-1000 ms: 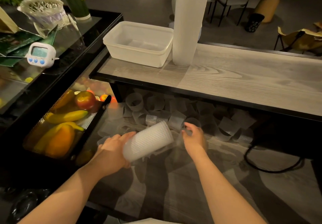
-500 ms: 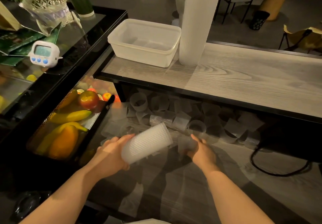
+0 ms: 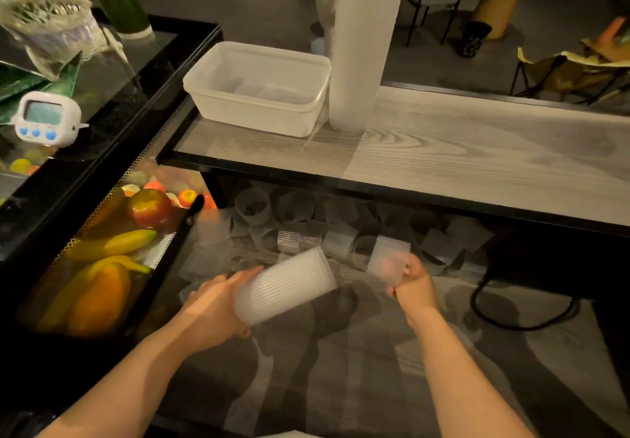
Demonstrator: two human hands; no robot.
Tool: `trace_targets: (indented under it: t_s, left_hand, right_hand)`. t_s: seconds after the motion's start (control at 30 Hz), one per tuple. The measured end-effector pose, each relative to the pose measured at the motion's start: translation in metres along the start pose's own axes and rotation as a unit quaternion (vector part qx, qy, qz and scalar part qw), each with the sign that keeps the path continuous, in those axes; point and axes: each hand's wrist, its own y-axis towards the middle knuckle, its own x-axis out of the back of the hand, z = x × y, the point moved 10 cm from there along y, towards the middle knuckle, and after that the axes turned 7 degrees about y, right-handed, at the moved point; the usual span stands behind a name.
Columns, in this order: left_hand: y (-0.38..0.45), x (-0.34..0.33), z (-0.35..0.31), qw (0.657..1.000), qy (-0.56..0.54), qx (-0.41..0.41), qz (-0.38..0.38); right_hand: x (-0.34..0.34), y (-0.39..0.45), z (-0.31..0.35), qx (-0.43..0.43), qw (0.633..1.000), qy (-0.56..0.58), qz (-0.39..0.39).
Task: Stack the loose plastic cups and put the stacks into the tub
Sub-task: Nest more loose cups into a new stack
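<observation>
Your left hand (image 3: 211, 304) has its grip wrapped around a short stack of ribbed translucent plastic cups (image 3: 286, 289), held on its side with the open mouth pointing up and to the right. Your right hand (image 3: 414, 284) pinches a single translucent plastic cup (image 3: 388, 260) by its lower edge, lifted just to the right of the stack's mouth and not touching it.

Beyond both hands, the loose translucent plastic cups (image 3: 306, 229) lie scattered on the lower grey wood-grain shelf (image 3: 375, 369), mostly tipped on their sides beneath the edge of the upper table.

On the grey wood-grain table (image 3: 477, 164) above, the white rectangular plastic tub (image 3: 255, 89) sits at the left end; what lies inside it you cannot tell. Just beside its right wall stands a tall white column of stacked cups (image 3: 361, 45), upright and running out of the top of the view.

To your left, a black perforated tray (image 3: 160, 250) holds bananas, an apple and other fruit (image 3: 112, 243). A white digital timer with blue buttons (image 3: 46, 118) rests on the black glass-topped counter (image 3: 136, 72) further left.
</observation>
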Motion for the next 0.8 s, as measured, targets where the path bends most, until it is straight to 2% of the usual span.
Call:
trace_targets:
  t_s: [0.07, 0.17, 0.43, 0.63, 0.73, 0.8]
  left_hand:
    - [0.001, 0.000, -0.004, 1.000, -0.012, -0.010, 0.000]
    - [0.003, 0.001, -0.014, 0.999, -0.020, -0.028, -0.001]
    - [-0.001, 0.002, -0.023, 0.999, -0.037, -0.032, -0.009]
    - [-0.002, -0.006, -0.024, 0.999, -0.040, -0.027, -0.025]
    - [-0.003, -0.009, -0.013, 0.999, -0.039, -0.006, -0.028]
    - [-0.005, -0.011, -0.010, 0.998, -0.046, -0.002, -0.035]
  right_hand:
    - [-0.016, -0.005, 0.004, -0.068, 0.996, 0.056, 0.024]
    - [-0.044, -0.016, 0.013, -0.120, 0.987, 0.048, 0.099]
    - [-0.066, -0.020, 0.022, -0.061, 0.967, -0.091, 0.230]
    - [-0.098, -0.019, 0.004, -0.073, 0.959, -0.124, 0.245]
    - [-0.108, -0.024, 0.002, -0.035, 0.936, -0.200, 0.287]
    - [-0.108, -0.018, 0.010, 0.005, 0.935, -0.224, 0.275]
